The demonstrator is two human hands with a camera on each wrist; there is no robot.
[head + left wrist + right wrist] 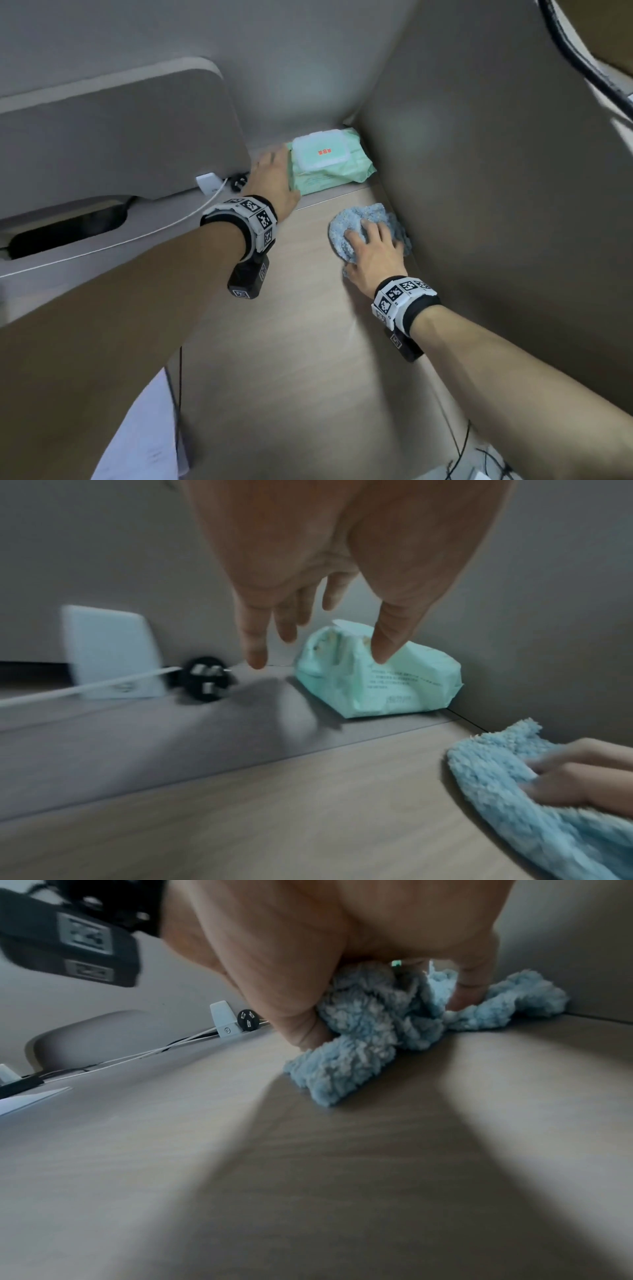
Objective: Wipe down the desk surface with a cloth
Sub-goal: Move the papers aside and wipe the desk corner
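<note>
Wiping the desk's (pixel 291 342) far right corner.
Left hand (pixel 274 178), fingers straight, reaches beside the green wipes pack (pixel 329 161); right hand (pixel 373 253) grips the blue cloth (pixel 356 219) pressed there. Sweeping left could snag the white cable (pixel 178 222).

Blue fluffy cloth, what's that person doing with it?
A person is wiping a desk. The right hand presses the cloth on the desk, near the side wall. The left hand, fingers straight, reaches for the green wipes pack in the back corner, maybe to move it.
</note>
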